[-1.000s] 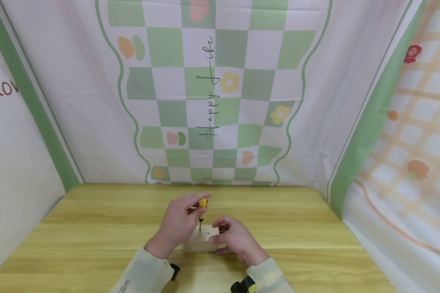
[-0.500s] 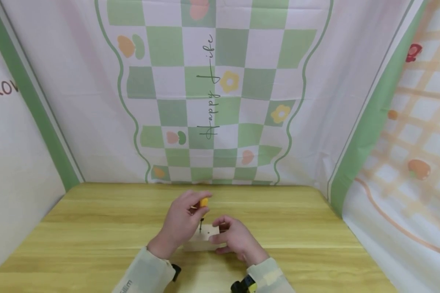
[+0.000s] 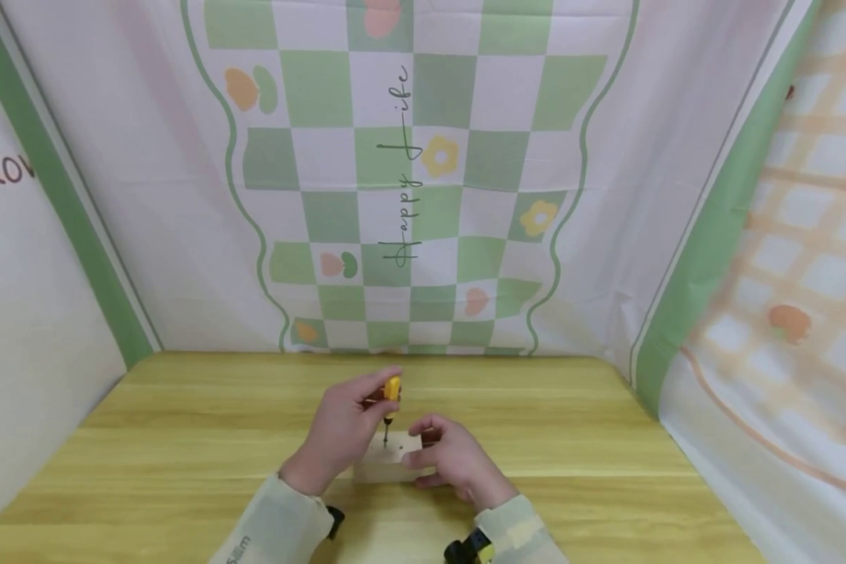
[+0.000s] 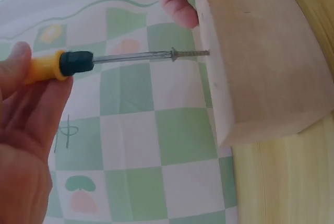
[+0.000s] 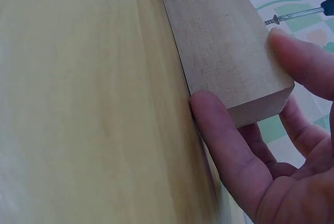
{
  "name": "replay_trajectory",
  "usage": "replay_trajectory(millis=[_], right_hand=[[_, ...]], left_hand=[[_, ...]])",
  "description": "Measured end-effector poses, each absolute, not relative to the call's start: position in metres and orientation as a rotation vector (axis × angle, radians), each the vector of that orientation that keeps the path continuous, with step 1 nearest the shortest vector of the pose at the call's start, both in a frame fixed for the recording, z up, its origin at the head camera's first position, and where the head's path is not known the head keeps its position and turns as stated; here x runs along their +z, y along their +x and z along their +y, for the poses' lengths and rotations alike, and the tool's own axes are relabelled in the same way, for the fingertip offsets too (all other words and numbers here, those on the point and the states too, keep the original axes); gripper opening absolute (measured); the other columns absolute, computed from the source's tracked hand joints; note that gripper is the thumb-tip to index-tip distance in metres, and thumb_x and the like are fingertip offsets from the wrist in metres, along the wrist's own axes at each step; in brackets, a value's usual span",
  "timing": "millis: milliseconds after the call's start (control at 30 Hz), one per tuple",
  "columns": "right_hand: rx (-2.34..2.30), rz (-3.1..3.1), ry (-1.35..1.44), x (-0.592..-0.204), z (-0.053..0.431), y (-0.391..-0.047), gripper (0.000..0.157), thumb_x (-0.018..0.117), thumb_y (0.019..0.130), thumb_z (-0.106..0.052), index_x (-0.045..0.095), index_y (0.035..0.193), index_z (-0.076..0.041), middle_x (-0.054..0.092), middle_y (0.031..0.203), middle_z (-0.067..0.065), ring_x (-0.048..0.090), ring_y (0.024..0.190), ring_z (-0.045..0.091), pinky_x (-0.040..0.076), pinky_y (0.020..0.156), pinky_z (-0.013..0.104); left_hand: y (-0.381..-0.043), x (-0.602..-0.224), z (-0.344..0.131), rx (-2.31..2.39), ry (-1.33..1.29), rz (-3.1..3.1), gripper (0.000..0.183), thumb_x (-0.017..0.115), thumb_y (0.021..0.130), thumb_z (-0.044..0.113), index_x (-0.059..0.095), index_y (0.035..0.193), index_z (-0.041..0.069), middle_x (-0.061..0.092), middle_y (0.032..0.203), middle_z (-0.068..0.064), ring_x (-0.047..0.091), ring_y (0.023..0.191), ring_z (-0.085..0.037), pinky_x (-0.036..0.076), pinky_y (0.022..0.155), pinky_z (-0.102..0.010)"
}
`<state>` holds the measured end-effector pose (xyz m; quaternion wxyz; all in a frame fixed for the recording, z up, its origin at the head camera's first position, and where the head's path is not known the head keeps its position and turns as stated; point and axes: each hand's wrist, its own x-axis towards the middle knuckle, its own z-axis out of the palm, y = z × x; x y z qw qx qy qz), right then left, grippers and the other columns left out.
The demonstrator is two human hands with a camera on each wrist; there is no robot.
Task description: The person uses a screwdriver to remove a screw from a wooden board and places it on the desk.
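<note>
My left hand (image 3: 340, 429) grips the yellow handle of a screwdriver (image 3: 392, 388), held upright above a pale wooden block (image 3: 382, 472). In the left wrist view the shaft's tip meets the head of a screw (image 4: 190, 53), whose point stands at the block's upper face with most of the thread exposed. My right hand (image 3: 458, 460) holds the block at its right end. Thumb and fingers lie round that end in the right wrist view, where the block (image 5: 224, 41) rests on the table. A small dark spot (image 3: 401, 448) shows on the upper face beside the screw.
The wood-grain table (image 3: 183, 446) spreads out around the block. Behind it hangs a green-and-white checked cloth (image 3: 437, 211), with further cloths at both sides. A black wrist strap (image 3: 335, 522) and a black-and-yellow device (image 3: 468, 548) sit at the cuffs.
The left fingers moved round the screwdriver handle, covering more of it half a second ago and showing more of it now. My right hand and the block have stayed in place.
</note>
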<state>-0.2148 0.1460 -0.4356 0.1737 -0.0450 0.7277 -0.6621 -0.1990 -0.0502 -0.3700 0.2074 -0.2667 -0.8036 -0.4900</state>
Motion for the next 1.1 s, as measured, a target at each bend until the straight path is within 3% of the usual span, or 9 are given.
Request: replay_trajectory(millis=[200, 300, 500, 600, 767, 933, 1100], right_hand=[[-1.889, 2.066, -0.121, -0.4371, 0.1458, -0.2147, 0.042, 0.081, 0.079, 0.001, 0.060, 0.115, -0.001, 0.053, 0.119, 0.019, 0.061, 0.092, 0.031, 0.060, 0.068, 0.048], [-1.893, 2.060, -0.127, -0.4378, 0.1458, -0.2145, 0.042, 0.081, 0.078, 0.001, 0.060, 0.115, -0.001, 0.053, 0.119, 0.019, 0.061, 0.091, 0.031, 0.060, 0.068, 0.048], [-1.898, 2.056, -0.132, -0.4381, 0.1457, -0.2147, 0.043, 0.081, 0.078, 0.001, 0.060, 0.116, -0.001, 0.053, 0.119, 0.019, 0.061, 0.091, 0.031, 0.059, 0.068, 0.048], [-1.899, 2.055, -0.133, -0.4378, 0.1460, -0.2150, 0.043, 0.081, 0.079, 0.001, 0.060, 0.116, -0.001, 0.053, 0.119, 0.019, 0.061, 0.091, 0.031, 0.059, 0.068, 0.048], [-1.895, 2.056, -0.132, -0.4370, 0.1468, -0.2149, 0.042, 0.081, 0.080, 0.000, 0.060, 0.117, -0.001, 0.053, 0.120, 0.020, 0.061, 0.090, 0.031, 0.059, 0.068, 0.048], [-1.893, 2.062, -0.136, -0.4373, 0.1466, -0.2146, 0.042, 0.081, 0.079, 0.000, 0.060, 0.116, -0.001, 0.053, 0.119, 0.020, 0.061, 0.090, 0.031, 0.060, 0.068, 0.048], [-1.891, 2.063, -0.141, -0.4372, 0.1463, -0.2144, 0.042, 0.081, 0.079, 0.000, 0.060, 0.116, -0.001, 0.054, 0.119, 0.019, 0.062, 0.090, 0.031, 0.060, 0.067, 0.048]], left_hand=[[-0.2001, -0.3757, -0.0469, -1.131, -0.667, -2.195, 0.044, 0.080, 0.084, 0.005, 0.066, 0.126, 0.009, 0.056, 0.089, 0.004, 0.059, 0.076, -0.010, 0.055, 0.067, -0.024], [-0.1999, -0.3763, -0.0471, -1.114, -0.706, -2.180, 0.045, 0.079, 0.085, 0.004, 0.067, 0.128, 0.011, 0.053, 0.088, 0.005, 0.057, 0.075, -0.009, 0.055, 0.066, -0.023], [-0.2003, -0.3755, -0.0515, -1.258, -0.855, -2.157, 0.040, 0.071, 0.090, -0.003, 0.066, 0.127, 0.012, 0.065, 0.103, -0.002, 0.064, 0.087, -0.012, 0.057, 0.073, -0.026], [-0.2016, -0.3750, -0.0526, -1.304, -0.914, -2.149, 0.042, 0.067, 0.092, -0.006, 0.065, 0.129, 0.012, 0.068, 0.108, -0.005, 0.066, 0.085, -0.015, 0.057, 0.070, -0.027], [-0.2026, -0.3743, -0.0505, -1.199, -0.863, -2.119, 0.041, 0.075, 0.086, -0.003, 0.070, 0.124, 0.012, 0.068, 0.095, 0.001, 0.060, 0.071, -0.008, 0.054, 0.061, -0.024], [-0.2006, -0.3757, -0.0469, -1.092, -0.750, -2.105, 0.042, 0.079, 0.084, 0.002, 0.070, 0.125, 0.011, 0.053, 0.082, 0.007, 0.049, 0.067, -0.006, 0.050, 0.058, -0.022], [-0.2008, -0.3765, -0.0497, -1.225, -0.820, -2.132, 0.046, 0.073, 0.089, -0.002, 0.065, 0.132, 0.013, 0.062, 0.096, 0.002, 0.060, 0.084, -0.010, 0.056, 0.070, -0.026]])
